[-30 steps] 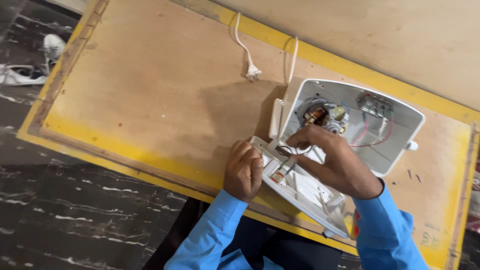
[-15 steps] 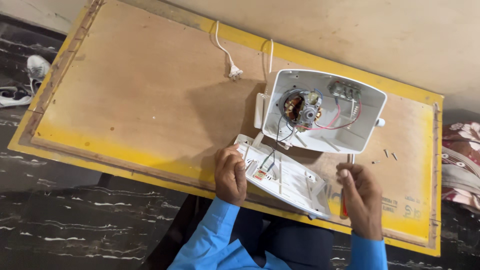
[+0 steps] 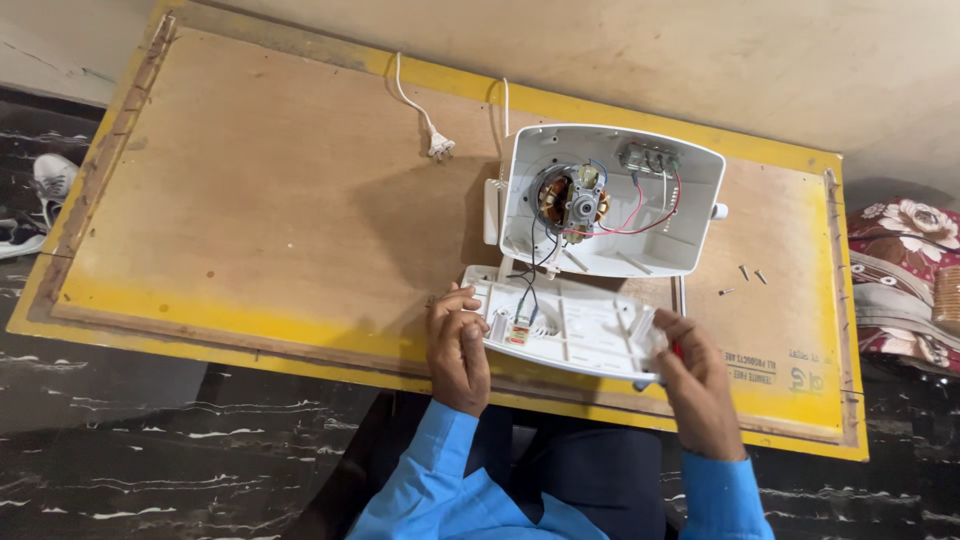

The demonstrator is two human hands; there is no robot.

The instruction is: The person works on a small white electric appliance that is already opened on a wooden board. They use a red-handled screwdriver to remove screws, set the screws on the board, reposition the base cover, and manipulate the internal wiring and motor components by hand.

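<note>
An opened white appliance housing (image 3: pixel 640 240) lies on the wooden board, showing a copper-wound motor (image 3: pixel 570 203) and red and black wires. Its flat white cover panel (image 3: pixel 575 328) lies just in front of it, joined to it by thin wires. My left hand (image 3: pixel 458 348) grips the panel's left end, fingers on top. The panel's right end is held by my right hand (image 3: pixel 697 385); a bit of something red shows under its fingers.
The board (image 3: pixel 250 220) has yellow edges and rests above a dark marbled floor. A white cord with a plug (image 3: pixel 437 148) lies behind the housing. Loose screws (image 3: pixel 747 272) sit to the right. A shoe (image 3: pixel 45 178) is at far left and floral fabric (image 3: pixel 900 250) at far right.
My right hand left the motor inside the housing and came down to the panel's right end. My left hand stayed on the panel's left end.
</note>
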